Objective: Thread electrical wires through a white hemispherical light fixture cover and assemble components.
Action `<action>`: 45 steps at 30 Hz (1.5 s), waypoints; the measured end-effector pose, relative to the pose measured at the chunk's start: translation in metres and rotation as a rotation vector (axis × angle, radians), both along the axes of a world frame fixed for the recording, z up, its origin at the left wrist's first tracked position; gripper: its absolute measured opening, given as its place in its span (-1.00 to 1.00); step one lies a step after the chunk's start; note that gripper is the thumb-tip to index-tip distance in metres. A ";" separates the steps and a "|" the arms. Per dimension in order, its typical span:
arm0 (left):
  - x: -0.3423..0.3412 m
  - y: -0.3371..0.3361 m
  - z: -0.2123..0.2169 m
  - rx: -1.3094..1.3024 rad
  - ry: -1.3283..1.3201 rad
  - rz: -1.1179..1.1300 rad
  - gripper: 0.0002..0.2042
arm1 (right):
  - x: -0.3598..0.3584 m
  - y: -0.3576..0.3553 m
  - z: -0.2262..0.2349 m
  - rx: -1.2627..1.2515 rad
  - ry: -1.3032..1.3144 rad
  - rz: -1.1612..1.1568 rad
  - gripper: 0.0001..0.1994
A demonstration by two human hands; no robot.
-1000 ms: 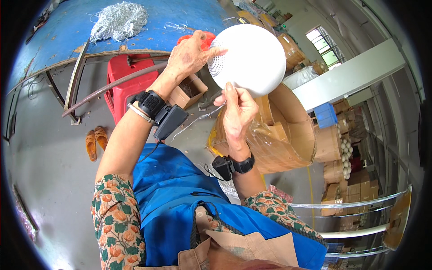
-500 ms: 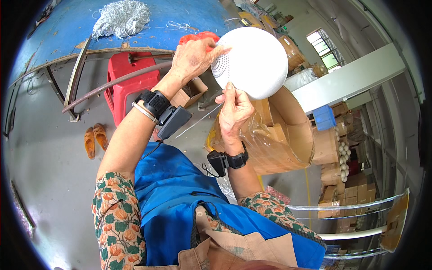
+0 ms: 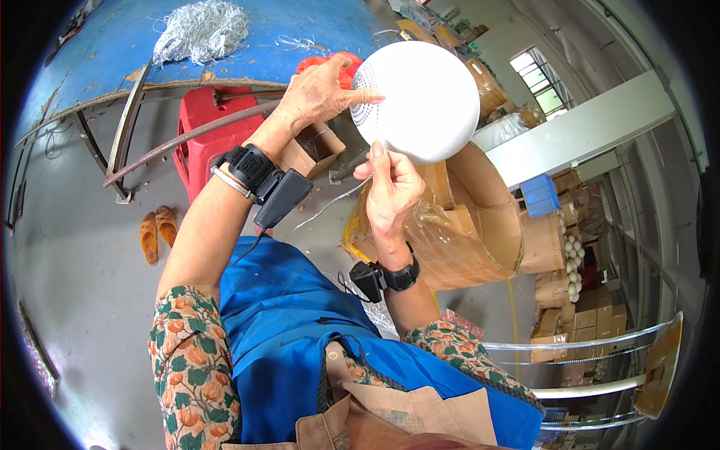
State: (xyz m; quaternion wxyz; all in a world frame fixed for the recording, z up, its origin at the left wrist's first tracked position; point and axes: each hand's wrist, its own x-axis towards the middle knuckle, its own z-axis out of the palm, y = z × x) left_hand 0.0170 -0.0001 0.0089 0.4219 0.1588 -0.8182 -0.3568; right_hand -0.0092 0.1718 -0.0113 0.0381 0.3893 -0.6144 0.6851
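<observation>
A large white ball [image 3: 424, 101] is held up ahead of me, with rows of small silvery beads curving over its left side. My left hand [image 3: 319, 94] grips the ball's left edge, its thumb lying flat on the surface near the bead rows and its other fingers bent at the rim. Below it, my right hand [image 3: 391, 184] pinches a thin silvery bead strand [image 3: 330, 202] against the ball's lower left. The strand's loose end hangs down to the left. A red object [image 3: 346, 71] shows partly behind my left hand and the ball.
A blue-topped table [image 3: 112, 52] across the far left bears a tangled heap of silvery strands [image 3: 201, 31]. Under its edge stand a red stool [image 3: 202, 135] and a small carton [image 3: 319, 150]. A big open cardboard box [image 3: 480, 255] is right of my right hand. Orange sandals [image 3: 157, 232] lie on the floor.
My left thumb has shifted slightly down along the ball, and the left wrist has dropped a little. My right hand still pinches the strand, whose loose end now hangs more curved.
</observation>
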 end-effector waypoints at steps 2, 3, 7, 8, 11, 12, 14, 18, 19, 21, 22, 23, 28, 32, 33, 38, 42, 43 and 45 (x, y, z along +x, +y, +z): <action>0.001 0.002 0.003 -0.025 -0.029 0.010 -0.31 | 0.000 0.000 0.001 -0.001 -0.012 0.022 -0.79; 0.001 0.003 0.004 -0.025 -0.027 0.012 -0.31 | 0.000 -0.001 0.002 0.000 0.012 0.005 -0.79; -0.001 0.006 0.004 -0.034 -0.034 0.052 -0.39 | -0.009 -0.009 -0.004 -0.023 0.059 -0.028 -0.79; -0.002 0.007 0.005 -0.026 -0.047 0.049 -0.40 | -0.009 -0.011 -0.004 -0.022 0.061 -0.026 -0.79; -0.002 0.007 0.006 -0.002 0.002 0.027 -0.40 | -0.009 -0.015 -0.007 -0.065 0.062 -0.052 -0.78; -0.001 0.008 0.006 0.000 0.003 0.029 -0.40 | -0.009 -0.016 -0.007 -0.062 0.071 -0.071 -0.78; -0.002 0.010 0.006 0.001 0.019 0.054 -0.41 | -0.008 -0.018 -0.007 -0.057 0.082 -0.090 -0.78; -0.003 0.006 0.003 0.079 0.032 0.004 -0.37 | 0.003 -0.017 -0.002 -0.062 0.100 -0.109 -0.78; -0.005 0.001 0.002 0.080 0.038 -0.015 -0.35 | 0.007 -0.017 0.000 -0.076 0.097 -0.105 -0.78; -0.005 -0.001 0.002 0.083 0.045 -0.037 -0.32 | 0.006 -0.019 -0.001 -0.061 0.091 -0.106 -0.78; -0.004 -0.001 0.005 0.108 0.017 -0.042 -0.30 | 0.005 -0.019 -0.002 -0.049 0.085 -0.110 -0.78; -0.003 0.000 0.007 0.133 -0.010 -0.045 -0.29 | 0.002 -0.018 -0.004 -0.048 0.086 -0.112 -0.78; -0.006 0.003 0.003 0.100 0.012 0.003 -0.32 | -0.004 -0.023 -0.007 -0.057 0.088 -0.158 -0.78; 0.001 0.011 0.009 0.056 -0.024 0.009 -0.42 | -0.007 -0.025 -0.010 -0.075 0.082 -0.164 -0.78; 0.000 0.010 0.007 0.055 -0.023 0.011 -0.42 | -0.007 -0.027 -0.010 -0.079 0.098 -0.173 -0.78; -0.002 -0.012 0.000 0.102 -0.006 -0.337 -0.44 | -0.008 -0.027 -0.017 -0.069 0.115 -0.190 -0.78; 0.001 0.002 -0.001 -0.085 0.070 -0.079 -0.33 | -0.006 -0.025 -0.012 -0.038 0.106 -0.181 -0.79; 0.000 0.000 -0.001 -0.083 0.071 -0.080 -0.33 | -0.003 -0.025 -0.008 -0.013 0.101 -0.189 -0.78; -0.002 -0.004 -0.002 0.031 0.012 -0.110 -0.27 | 0.000 -0.023 -0.005 -0.033 0.074 -0.137 -0.78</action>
